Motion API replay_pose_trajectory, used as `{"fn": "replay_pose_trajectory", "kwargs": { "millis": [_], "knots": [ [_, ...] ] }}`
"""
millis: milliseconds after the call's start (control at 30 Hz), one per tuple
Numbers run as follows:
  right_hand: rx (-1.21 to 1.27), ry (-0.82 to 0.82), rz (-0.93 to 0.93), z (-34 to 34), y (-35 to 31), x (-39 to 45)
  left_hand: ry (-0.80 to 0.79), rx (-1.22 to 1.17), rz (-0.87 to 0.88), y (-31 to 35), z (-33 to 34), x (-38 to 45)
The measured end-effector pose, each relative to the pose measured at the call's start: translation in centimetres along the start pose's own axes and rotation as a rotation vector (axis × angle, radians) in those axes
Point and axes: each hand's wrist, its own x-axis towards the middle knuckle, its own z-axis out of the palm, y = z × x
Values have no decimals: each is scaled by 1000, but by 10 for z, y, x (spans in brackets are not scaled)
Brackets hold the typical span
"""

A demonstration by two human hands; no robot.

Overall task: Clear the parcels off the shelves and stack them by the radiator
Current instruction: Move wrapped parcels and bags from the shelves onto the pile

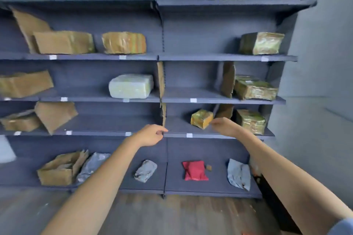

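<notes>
The dark blue-grey metal shelving unit [227, 57] fills the view, and parcels lie on every level. At nine o'clock, a tilted brown cardboard parcel [55, 115] leans beside a flatter brown one on the third shelf. At seven o'clock, an open brown cardboard box [61, 170] sits on the bottom shelf with a crumpled grey plastic mailer [91, 166] against its right side. Near centre, a white wrapped block [131, 86] rests on the second shelf. The left hand [150, 135] hovers at the front edge of the third shelf, by the central upright; its fingers are loosely curled and hold nothing. At five o'clock, a red plastic pouch [194, 170] lies on the bottom shelf. The small tape-wrapped yellow-brown parcel [202, 118] sits tilted on the third shelf at three o'clock. The right hand [225, 126] reaches just beside its right edge, fingers bent; whether they touch it cannot be told.
</notes>
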Motion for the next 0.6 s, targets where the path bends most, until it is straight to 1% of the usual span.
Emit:
{"fn": "replay_pose_trajectory", "kwargs": {
  "millis": [100, 167, 267, 400, 467, 600],
  "knots": [
    [95, 25, -138, 3, -66, 56, 46, -9, -73, -54, -51, 9],
    [90, 20, -236, 3, -107, 97, 75, 19, -112, -87, -88, 20],
    [94, 6, -335, -2, -167, 159, 122, 49, -187, -130, -148, 38],
    [167, 25, -421, -2, -232, 233, 277, 20, -266, -186, -220, 57],
    [203, 25, -458, 10, -265, 267, 337, -46, -292, -217, -243, 62],
    [185, -25, -484, 47, -315, 320, 358, -147, -340, -279, -257, 75]
  ]
}}
